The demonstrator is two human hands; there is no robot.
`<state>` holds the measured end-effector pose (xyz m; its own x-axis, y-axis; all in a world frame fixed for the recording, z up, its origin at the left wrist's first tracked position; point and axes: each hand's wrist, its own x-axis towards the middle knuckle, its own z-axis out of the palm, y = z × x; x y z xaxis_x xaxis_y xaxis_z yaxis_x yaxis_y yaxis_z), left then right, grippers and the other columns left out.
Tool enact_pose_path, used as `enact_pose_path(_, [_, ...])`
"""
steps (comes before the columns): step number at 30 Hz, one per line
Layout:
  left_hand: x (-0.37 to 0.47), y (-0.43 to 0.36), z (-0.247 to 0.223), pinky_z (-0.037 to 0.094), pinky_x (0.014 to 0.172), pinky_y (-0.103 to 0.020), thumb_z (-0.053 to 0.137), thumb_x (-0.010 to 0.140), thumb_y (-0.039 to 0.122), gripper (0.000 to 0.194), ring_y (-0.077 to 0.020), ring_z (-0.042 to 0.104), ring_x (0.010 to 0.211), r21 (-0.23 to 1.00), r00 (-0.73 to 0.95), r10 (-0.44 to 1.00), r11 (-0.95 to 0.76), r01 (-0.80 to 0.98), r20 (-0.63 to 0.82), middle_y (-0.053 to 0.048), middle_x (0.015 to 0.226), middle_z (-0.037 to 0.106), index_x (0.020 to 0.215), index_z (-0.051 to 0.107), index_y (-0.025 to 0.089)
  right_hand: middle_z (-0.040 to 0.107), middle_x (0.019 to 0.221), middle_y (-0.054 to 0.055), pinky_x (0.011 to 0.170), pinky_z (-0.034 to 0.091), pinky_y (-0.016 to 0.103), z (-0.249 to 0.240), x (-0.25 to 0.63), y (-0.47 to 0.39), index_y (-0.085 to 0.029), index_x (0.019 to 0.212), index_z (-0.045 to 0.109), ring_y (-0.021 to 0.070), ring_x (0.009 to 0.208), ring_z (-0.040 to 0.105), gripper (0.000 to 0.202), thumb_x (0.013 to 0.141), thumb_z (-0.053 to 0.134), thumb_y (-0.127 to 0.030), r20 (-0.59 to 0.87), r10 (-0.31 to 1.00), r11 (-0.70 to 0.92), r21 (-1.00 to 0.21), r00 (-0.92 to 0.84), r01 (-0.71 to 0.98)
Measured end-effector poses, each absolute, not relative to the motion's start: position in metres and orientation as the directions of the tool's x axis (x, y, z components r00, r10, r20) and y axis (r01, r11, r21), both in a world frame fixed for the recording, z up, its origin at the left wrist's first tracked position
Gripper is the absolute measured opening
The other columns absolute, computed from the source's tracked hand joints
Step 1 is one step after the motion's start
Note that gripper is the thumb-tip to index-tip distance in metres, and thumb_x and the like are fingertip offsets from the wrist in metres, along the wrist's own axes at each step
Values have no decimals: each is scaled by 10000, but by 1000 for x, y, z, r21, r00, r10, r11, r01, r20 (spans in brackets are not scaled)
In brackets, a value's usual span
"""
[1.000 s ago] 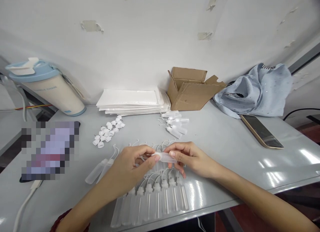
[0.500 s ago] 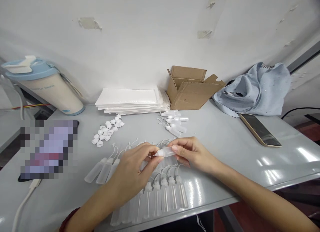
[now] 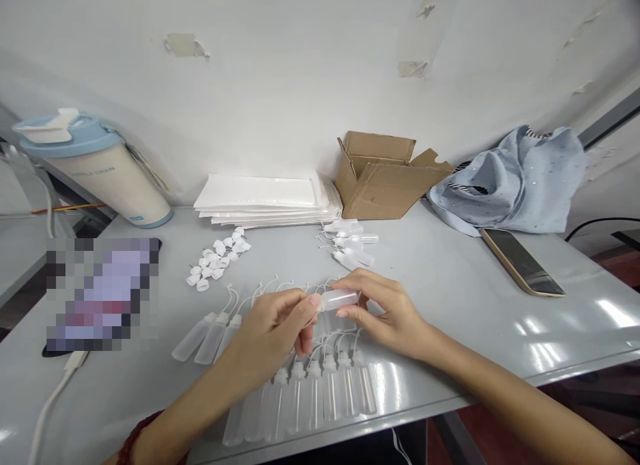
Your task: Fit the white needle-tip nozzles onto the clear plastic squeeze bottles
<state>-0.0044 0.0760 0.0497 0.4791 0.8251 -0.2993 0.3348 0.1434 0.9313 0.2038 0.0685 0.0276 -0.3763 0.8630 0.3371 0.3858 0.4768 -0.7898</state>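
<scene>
Between my hands, a small translucent bottle (image 3: 340, 299) lies nearly level above the rows of bottles. The thumb and fingers of my left hand (image 3: 283, 325) pinch its capped end, hiding the cap. My right hand (image 3: 387, 309) has its thumb and fingers around the bottle's base end. Below, a front row of bottles (image 3: 315, 398) with looped tethers lies side by side. More bottles (image 3: 214, 339) lie to the left, partly behind my left forearm. Several small white caps (image 3: 219, 257) are heaped farther back on the left. A few bottles (image 3: 356, 241) lie before the box.
On the grey table (image 3: 430, 258) stand white padded sleeves (image 3: 260, 193), an open cardboard box (image 3: 385, 185) and a cream tumbler (image 3: 115, 178). A blue cloth bag (image 3: 515, 185) and a phone (image 3: 523, 261) are at right. A pixelated device (image 3: 107, 291) with a cable lies left.
My right hand's fingers have shifted along the bottle toward its base end, leaving more of its body showing. My left hand has turned slightly, its fingers now covering the cap end.
</scene>
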Motion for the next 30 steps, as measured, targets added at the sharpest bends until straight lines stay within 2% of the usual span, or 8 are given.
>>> enact_pose_path(3, [-4, 77, 50, 485, 542, -252, 456, 903, 479, 410, -137, 570, 508, 937, 526, 776, 269, 224, -348, 12, 518, 567, 627, 523, 183, 655, 860, 86, 625, 487, 296, 26, 203, 66, -146, 1094, 638, 154, 699, 567, 231, 927, 556, -283, 470, 782, 618, -676, -410, 403])
enact_pose_path(7, [-4, 76, 51, 497, 540, -248, 451, 911, 471, 410, -141, 588, 523, 939, 553, 758, 277, 205, -345, -2, 553, 595, 666, 584, 169, 630, 745, 54, 572, 456, 282, 27, 201, 64, -156, 1031, 651, 146, 628, 544, 243, 949, 503, -330, 457, 792, 604, -680, -404, 416])
enact_pose_path(10, [-4, 74, 51, 500, 584, -244, 438, 924, 470, 416, -137, 597, 557, 950, 538, 793, 156, 271, -284, -2, 593, 622, 683, 601, 172, 615, 708, 28, 554, 434, 260, 29, 201, 63, -164, 957, 669, 121, 589, 514, 248, 942, 509, -353, 387, 845, 518, -762, -369, 388])
enact_pose_path(15, [-3, 70, 50, 452, 589, -218, 465, 922, 398, 344, -134, 597, 643, 898, 485, 871, -148, 415, -80, 6, 667, 647, 707, 633, 188, 631, 699, 17, 508, 380, 233, 31, 201, 65, -160, 871, 681, 105, 576, 503, 267, 921, 531, -375, 202, 920, 305, -907, -335, 291])
enact_pose_path(18, [-3, 71, 50, 439, 587, -227, 508, 903, 376, 268, -136, 584, 635, 877, 462, 886, -196, 439, -33, 13, 669, 645, 789, 669, 196, 616, 677, 6, 510, 371, 229, 32, 201, 66, -151, 874, 684, 95, 564, 485, 256, 919, 536, -356, 150, 931, 239, -940, -332, 244])
enact_pose_path(21, [-5, 74, 52, 454, 592, -230, 524, 895, 433, 298, -146, 604, 659, 909, 459, 880, -82, 408, -126, 8, 699, 669, 808, 693, 203, 628, 714, 12, 526, 385, 230, 32, 201, 67, -154, 903, 685, 97, 588, 504, 234, 920, 540, -337, 169, 928, 253, -941, -332, 227])
enact_pose_path(25, [-8, 78, 55, 497, 676, -252, 434, 934, 498, 472, -145, 632, 656, 945, 538, 796, 128, 300, -279, -9, 668, 680, 673, 668, 180, 661, 828, 37, 594, 432, 249, 29, 199, 66, -168, 979, 681, 120, 685, 557, 208, 920, 549, -318, 270, 896, 362, -904, -351, 228])
enact_pose_path(30, [-7, 77, 53, 510, 631, -254, 487, 911, 512, 449, -136, 622, 574, 945, 576, 751, 240, 220, -325, 0, 607, 648, 673, 644, 166, 658, 815, 36, 606, 433, 257, 24, 200, 65, -176, 1015, 675, 122, 671, 543, 204, 920, 562, -317, 360, 869, 462, -836, -341, 296])
